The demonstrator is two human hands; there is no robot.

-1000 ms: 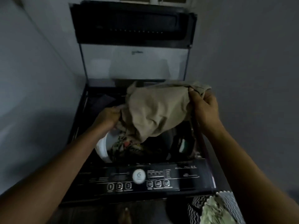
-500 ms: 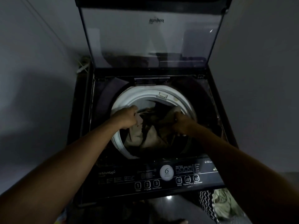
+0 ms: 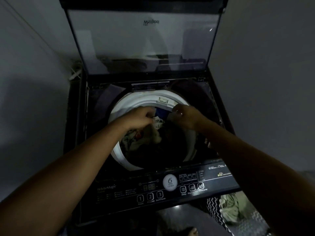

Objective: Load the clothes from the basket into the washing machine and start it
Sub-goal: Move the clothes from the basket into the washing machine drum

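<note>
You are working in dim light; glare is glinting on the lid, shadow is filling the drum, and the edges are bowing.

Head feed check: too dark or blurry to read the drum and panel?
Head view: dim; the drum rim is bright but its near right side sinks into shadow; the lid shows reflections and a glint; on the panel 1, 2, 3 read, fine print blurs; the left hand and right hand are soft, grips unclear; wide-angle stretches the forearms.
</note>
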